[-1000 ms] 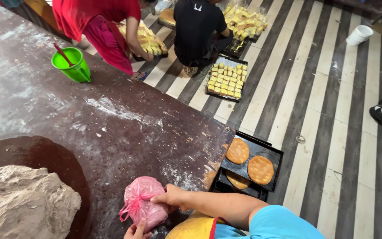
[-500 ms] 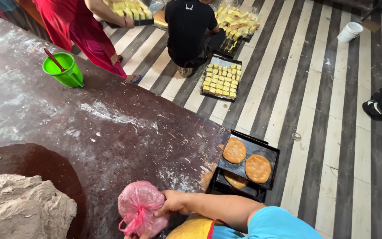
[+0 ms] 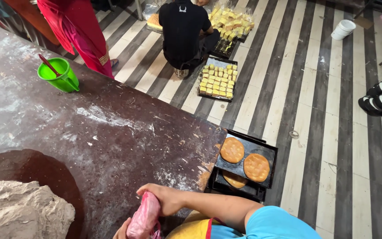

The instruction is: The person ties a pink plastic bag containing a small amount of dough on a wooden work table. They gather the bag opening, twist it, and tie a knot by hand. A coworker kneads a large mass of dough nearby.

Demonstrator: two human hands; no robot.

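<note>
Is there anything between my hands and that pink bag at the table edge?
Nothing visible. The right hand lies on top of the pink plastic bag, gripping it directly, and the left hand touches it from below at the frame's edge. The dough mound lies apart, off to the left on the dark table.

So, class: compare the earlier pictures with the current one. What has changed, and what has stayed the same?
The pink bag has been tipped from lying flat to upright and narrow between the right hand and left hand, both still gripping it. The dough mound, green bucket and tray of flatbreads have stayed put.
</note>
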